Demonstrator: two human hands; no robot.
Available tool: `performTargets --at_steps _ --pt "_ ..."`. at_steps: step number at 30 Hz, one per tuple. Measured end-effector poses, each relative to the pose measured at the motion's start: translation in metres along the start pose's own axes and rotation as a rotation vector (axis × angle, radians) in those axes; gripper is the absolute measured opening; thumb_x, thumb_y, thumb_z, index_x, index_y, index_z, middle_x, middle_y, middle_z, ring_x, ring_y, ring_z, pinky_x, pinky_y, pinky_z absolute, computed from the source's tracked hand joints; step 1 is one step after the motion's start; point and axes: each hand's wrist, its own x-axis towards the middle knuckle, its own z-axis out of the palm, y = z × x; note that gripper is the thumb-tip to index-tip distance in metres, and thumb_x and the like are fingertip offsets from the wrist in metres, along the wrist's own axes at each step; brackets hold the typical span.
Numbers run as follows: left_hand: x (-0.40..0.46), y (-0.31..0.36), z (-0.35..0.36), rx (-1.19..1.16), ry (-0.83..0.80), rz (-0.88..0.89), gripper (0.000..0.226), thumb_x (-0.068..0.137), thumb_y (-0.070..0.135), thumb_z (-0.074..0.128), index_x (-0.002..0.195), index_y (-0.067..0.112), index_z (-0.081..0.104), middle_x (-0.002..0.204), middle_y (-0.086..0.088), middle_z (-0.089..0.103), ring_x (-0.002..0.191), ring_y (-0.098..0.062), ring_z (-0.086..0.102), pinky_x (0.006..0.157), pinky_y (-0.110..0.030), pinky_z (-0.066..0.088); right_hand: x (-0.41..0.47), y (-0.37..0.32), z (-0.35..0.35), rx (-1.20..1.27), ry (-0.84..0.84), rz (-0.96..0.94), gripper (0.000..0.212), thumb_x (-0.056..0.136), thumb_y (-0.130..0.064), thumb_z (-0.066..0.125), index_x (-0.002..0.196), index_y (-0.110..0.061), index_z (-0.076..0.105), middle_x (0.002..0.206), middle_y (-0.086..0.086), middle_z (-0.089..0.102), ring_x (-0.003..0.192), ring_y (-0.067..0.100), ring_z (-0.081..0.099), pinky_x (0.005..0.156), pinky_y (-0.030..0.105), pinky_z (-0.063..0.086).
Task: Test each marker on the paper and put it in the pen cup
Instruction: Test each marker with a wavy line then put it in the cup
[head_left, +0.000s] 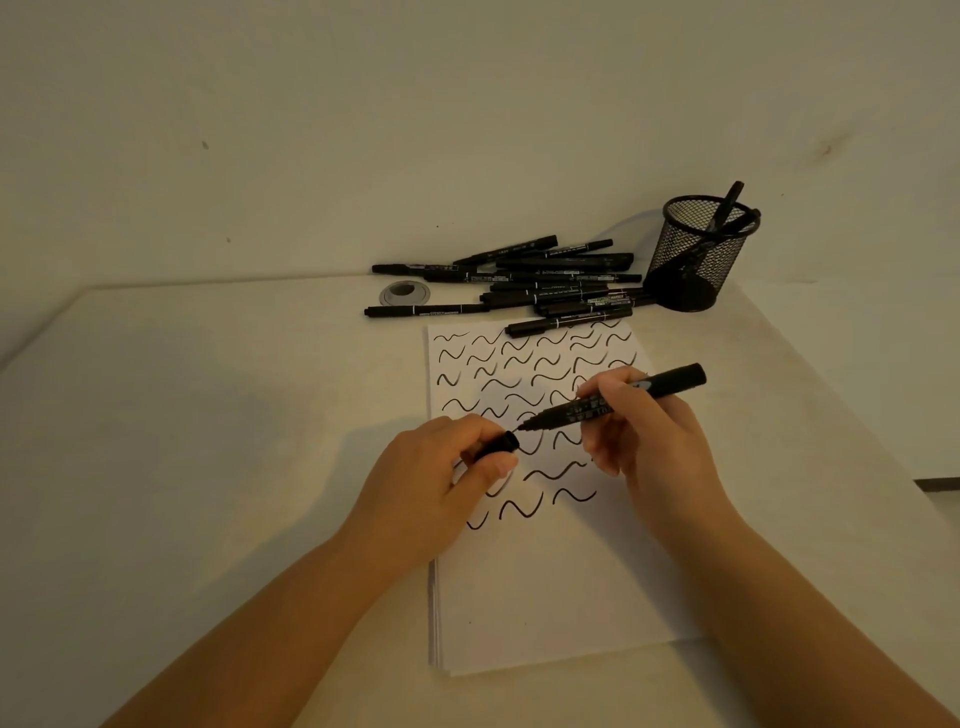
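Over the squiggle-marked white paper (545, 597), the right hand (639, 431) grips an uncapped black marker (613, 400) slanted, tip pointing left; the left hand (441, 483) pinches its black cap (498, 446) just beside the tip.

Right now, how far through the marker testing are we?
Done: the paper carries many black squiggles, and at least two markers stand in the mesh pen cup. In hand: the right hand holds an uncapped marker, its tip close to the cap pinched by the left hand. Left: a pile of capped markers beside the cup.
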Motion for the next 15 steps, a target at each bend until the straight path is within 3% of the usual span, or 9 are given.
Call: performTargets --at_steps 3,8,15 --pt "-0.001 0.003 -0.001 -0.002 -0.003 0.002 0.005 0.087 0.035 0.055 0.090 0.035 0.059 0.078 0.010 0.062 0.063 0.010 0.048 0.056 -0.007 0.035 -0.001 0.001 0.002 -0.027 -0.049 -0.009 0.035 0.091 -0.017 0.049 0.062 -0.026 0.067 0.048 0.001 0.056 0.044 0.012 0.045 0.041 0.019 0.035" --pt "-0.003 0.007 -0.003 0.017 -0.018 0.021 0.009 0.088 0.034 0.054 0.092 0.031 0.061 0.070 0.017 0.056 0.066 0.007 0.048 0.057 -0.006 0.033 -0.006 0.003 0.003 -0.063 -0.133 -0.009 0.023 0.086 -0.019 0.052 0.067 -0.021 0.065 0.051 0.002 0.057 0.045 0.012 0.049 0.042 0.019 0.037" --pt "-0.007 0.014 -0.002 0.078 0.003 0.147 0.037 0.086 0.048 0.038 0.092 0.021 0.063 0.071 0.016 0.051 0.067 -0.002 0.046 0.059 -0.013 0.034 -0.008 0.004 0.004 -0.066 -0.215 0.022 0.027 0.079 -0.028 0.048 0.055 -0.021 0.059 0.044 0.004 0.054 0.041 0.017 0.045 0.043 0.025 0.036"
